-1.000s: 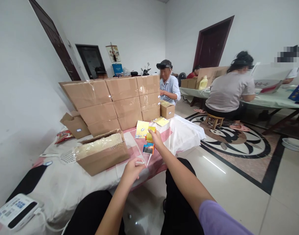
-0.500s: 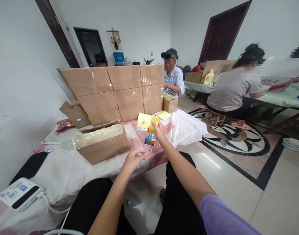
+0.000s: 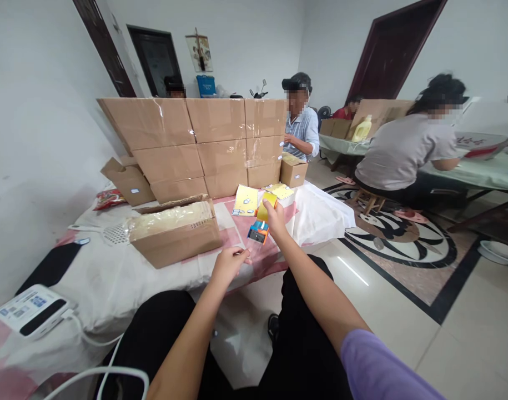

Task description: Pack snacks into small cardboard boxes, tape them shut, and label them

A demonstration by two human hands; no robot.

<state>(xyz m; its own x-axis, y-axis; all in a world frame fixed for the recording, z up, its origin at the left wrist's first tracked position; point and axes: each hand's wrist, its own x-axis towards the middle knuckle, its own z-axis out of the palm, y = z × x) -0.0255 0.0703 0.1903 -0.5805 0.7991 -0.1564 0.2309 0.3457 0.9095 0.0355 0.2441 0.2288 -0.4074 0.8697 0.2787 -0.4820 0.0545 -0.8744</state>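
Note:
My right hand [image 3: 275, 218] is wrapped round a blue and orange tape dispenser [image 3: 258, 231] with a yellow roll, held over the near edge of the table. Just left of it and lower, my left hand [image 3: 229, 265] is closed in a pinch at the end of a see-through strip of tape that runs from the dispenser. The strip is faint. Behind the dispenser lie a yellow printed sheet [image 3: 245, 200] and a second yellow sheet [image 3: 282, 190]. An open cardboard box [image 3: 179, 241] lined with clear plastic stands to the left of my left hand.
Taped cardboard boxes [image 3: 221, 158] form a wall across the table, with a small box [image 3: 293, 169] at its right end. At left are a slotted white utensil [image 3: 114, 235] and a white device [image 3: 33, 311] with a cable. Co-workers sit beyond and to the right.
The camera view has shifted slightly, so the scene sits a little higher. My left fingertips look more tightly closed. The dispenser stays in my right hand, nearly in the same place.

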